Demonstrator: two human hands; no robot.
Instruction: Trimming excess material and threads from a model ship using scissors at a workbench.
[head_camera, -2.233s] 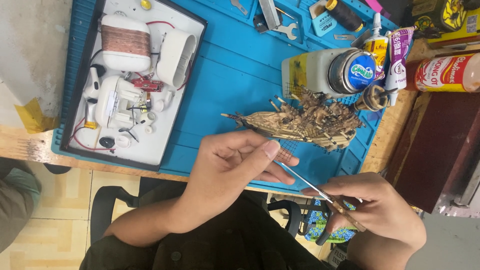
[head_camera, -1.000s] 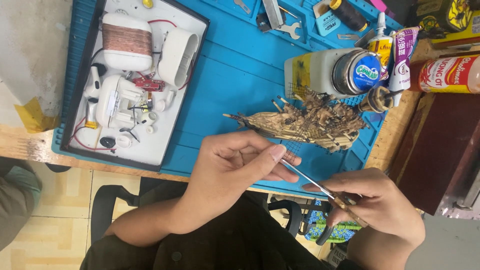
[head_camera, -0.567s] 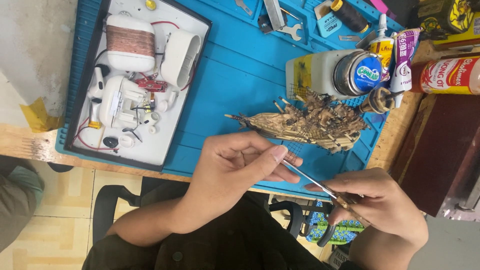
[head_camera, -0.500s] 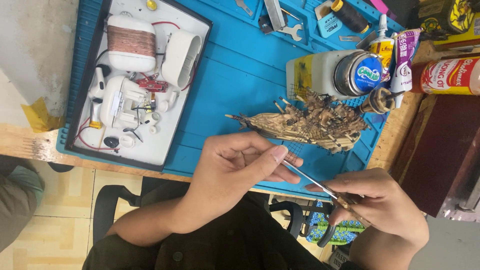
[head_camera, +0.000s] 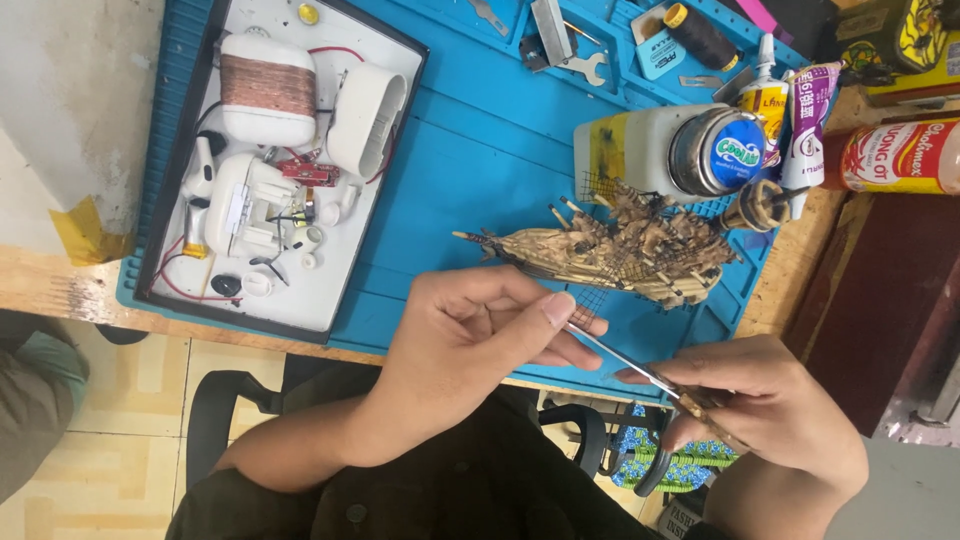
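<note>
Left hand (head_camera: 470, 345) fingertips still pinching one end of a thin metal rod (head_camera: 620, 357), right hand (head_camera: 770, 410) gripping its other end as before, wooden model ship (head_camera: 620, 250) unmoved just beyond on blue mat (head_camera: 480, 170), white tray (head_camera: 330, 290) at left.

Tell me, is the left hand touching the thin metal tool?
Touching. The head view shows the left hand pinching one end of the thin metal tool between thumb and fingers.

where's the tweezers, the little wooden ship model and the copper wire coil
tweezers (head_camera: 615, 354), head view, on the middle of the thin metal shaft between the two hands
wooden ship model (head_camera: 620, 255), head view, on the middle of the hull
copper wire coil (head_camera: 267, 86), head view, on the wound copper band
</note>
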